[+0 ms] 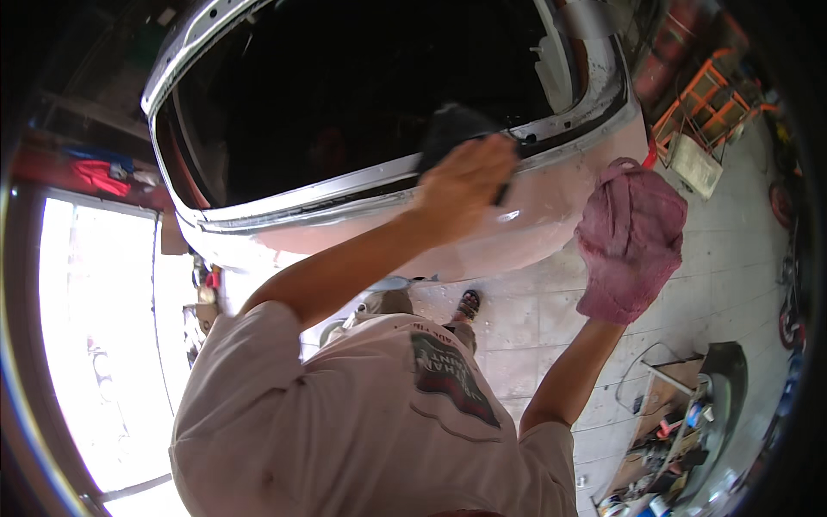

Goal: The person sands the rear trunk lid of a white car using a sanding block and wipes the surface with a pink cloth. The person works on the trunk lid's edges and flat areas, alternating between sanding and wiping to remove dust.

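My left hand presses on the rim below the dark opening of a car body, which is patched pink and silver-grey. Its fingers are closed on a thin black sheet that looks like sandpaper; the hand is slightly blurred. A damp maroon cloth hangs over my right hand and hides its fingers. This hand is raised to the right of the car body, apart from it. Bare pinkish patches and wet-looking shine show on the panel near my left hand.
An orange metal trolley stands far right, with a whitish block beside it. A dark curved panel and a rack of tools and cans are at lower right. A bright doorway opens on the left.
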Tool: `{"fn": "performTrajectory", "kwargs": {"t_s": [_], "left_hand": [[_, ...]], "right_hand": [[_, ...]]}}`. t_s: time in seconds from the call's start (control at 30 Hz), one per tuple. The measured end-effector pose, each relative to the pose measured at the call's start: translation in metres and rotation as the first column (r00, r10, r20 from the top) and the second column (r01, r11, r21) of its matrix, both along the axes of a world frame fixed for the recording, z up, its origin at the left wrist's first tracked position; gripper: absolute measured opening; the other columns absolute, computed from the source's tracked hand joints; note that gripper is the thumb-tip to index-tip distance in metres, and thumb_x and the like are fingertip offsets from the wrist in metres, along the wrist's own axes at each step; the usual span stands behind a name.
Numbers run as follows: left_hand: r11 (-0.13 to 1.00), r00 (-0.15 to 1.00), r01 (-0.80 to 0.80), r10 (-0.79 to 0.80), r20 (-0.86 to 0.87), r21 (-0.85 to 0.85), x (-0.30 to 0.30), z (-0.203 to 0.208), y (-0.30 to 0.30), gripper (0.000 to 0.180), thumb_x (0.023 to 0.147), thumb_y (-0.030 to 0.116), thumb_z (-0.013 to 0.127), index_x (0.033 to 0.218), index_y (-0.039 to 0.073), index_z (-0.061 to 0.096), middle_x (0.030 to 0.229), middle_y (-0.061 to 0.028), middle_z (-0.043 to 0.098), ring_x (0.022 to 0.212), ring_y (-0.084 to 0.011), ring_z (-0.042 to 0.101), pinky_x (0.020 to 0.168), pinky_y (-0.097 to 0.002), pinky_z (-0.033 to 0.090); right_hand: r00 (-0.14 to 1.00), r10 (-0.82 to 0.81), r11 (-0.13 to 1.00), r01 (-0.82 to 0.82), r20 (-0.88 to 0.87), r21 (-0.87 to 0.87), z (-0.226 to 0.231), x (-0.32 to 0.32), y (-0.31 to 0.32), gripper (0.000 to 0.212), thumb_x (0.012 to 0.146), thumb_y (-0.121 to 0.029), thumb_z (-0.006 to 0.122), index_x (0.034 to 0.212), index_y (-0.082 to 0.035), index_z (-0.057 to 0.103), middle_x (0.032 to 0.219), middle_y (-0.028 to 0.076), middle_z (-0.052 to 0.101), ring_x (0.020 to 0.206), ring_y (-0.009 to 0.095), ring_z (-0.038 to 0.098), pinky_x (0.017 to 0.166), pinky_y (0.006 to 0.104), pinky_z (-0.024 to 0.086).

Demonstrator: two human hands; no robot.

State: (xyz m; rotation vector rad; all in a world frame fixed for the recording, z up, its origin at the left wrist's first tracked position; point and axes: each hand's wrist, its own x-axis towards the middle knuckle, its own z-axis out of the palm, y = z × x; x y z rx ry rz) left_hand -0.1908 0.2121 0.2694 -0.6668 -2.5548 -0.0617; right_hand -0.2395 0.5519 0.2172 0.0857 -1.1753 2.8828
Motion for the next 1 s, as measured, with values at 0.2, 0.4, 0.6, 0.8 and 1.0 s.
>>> {"fn": "performTrajectory", "kwargs": {"t_s": [0.2,0.4,0.6,0.8,1.0], "left_hand": [[0.994,0.983,-0.106,0.109,0.149,-0.028,0.096,0.008,-0.116,0.066,0.086,-0.008,0.059,0.151,0.004,0.059,0.165,-0.0112,0.051,0.159,-0.0238,0.038,0.131,-0.0456,0.031],[0.999,0.997,0.017,-0.020,0.080,0.030,-0.030,0.003,0.012,0.059,0.098,0.018,0.058,0.155,0.007,0.055,0.167,-0.0107,0.047,0.160,-0.0259,0.036,0.133,-0.0447,0.027],[0.999,0.981,-0.027,0.024,0.193,0.017,0.085,0.010,-0.117,0.076,0.082,-0.003,0.065,0.156,0.011,0.057,0.168,-0.0065,0.048,0.161,-0.0215,0.035,0.132,-0.0459,0.027],[0.946,0.952,-0.271,0.237,0.193,0.177,0.200,-0.007,-0.215,0.053,0.097,0.005,0.059,0.150,0.004,0.062,0.161,-0.0166,0.054,0.157,-0.0309,0.042,0.129,-0.0531,0.029],[0.912,0.956,-0.291,0.270,0.114,0.287,0.200,-0.005,-0.206,0.056,0.095,0.012,0.066,0.151,0.009,0.061,0.163,-0.0112,0.053,0.158,-0.0248,0.040,0.132,-0.0474,0.030]], "right_hand": [[0.979,0.206,0.963,-0.203,0.001,0.178,0.038,0.015,-0.038,0.057,0.102,-0.024,0.070,0.151,-0.003,0.049,0.138,0.013,0.066,0.129,0.026,0.063,0.107,0.0388,0.054],[0.931,0.106,0.263,0.312,-0.349,0.913,0.043,-0.042,-0.103,0.062,0.102,-0.027,0.072,0.156,-0.007,0.046,0.148,0.009,0.061,0.136,0.027,0.059,0.118,0.0378,0.047],[0.868,0.129,0.510,0.357,-0.480,0.783,0.028,-0.064,-0.040,0.059,0.106,-0.030,0.067,0.158,-0.009,0.047,0.154,0.009,0.056,0.139,0.023,0.055,0.120,0.0372,0.041],[0.929,0.188,0.428,0.215,-0.319,0.878,0.071,-0.006,-0.113,0.034,0.102,-0.019,0.065,0.135,-0.009,0.065,0.116,0.007,0.068,0.092,0.021,0.067,0.078,0.0345,0.055],[0.849,0.477,0.102,0.202,-0.227,0.974,0.112,0.075,-0.260,0.031,0.089,-0.019,0.076,0.119,-0.013,0.069,0.103,0.011,0.071,0.087,0.026,0.069,0.073,0.0366,0.054]]}}
